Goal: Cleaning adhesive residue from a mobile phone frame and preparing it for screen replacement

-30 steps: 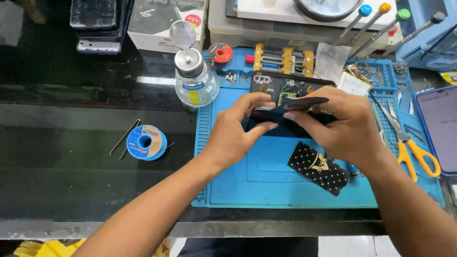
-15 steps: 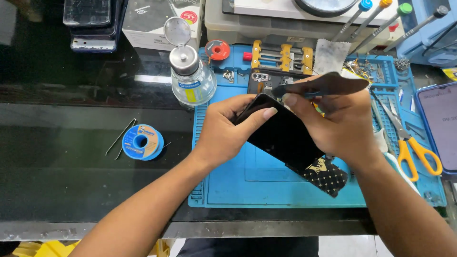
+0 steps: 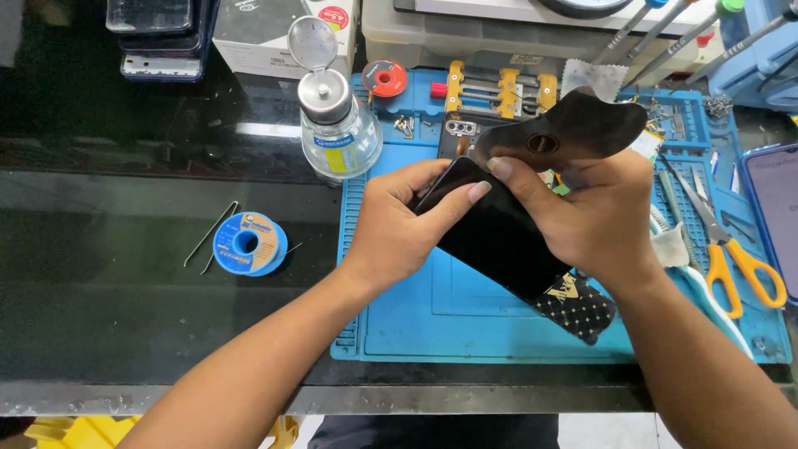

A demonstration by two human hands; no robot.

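Both hands grip a black phone [image 3: 499, 237] tilted above the blue work mat [image 3: 432, 316] on the counter [image 3: 125, 274]: the left hand [image 3: 399, 229] is closed on its far left corner, thumb on the glass. The right hand [image 3: 590, 216] clasps its right edge and also pinches a dark curved sheet [image 3: 573, 133]. A clear liquid bottle [image 3: 337, 125] stands far left of the hands, orange-handled scissors [image 3: 731, 249] lie right.
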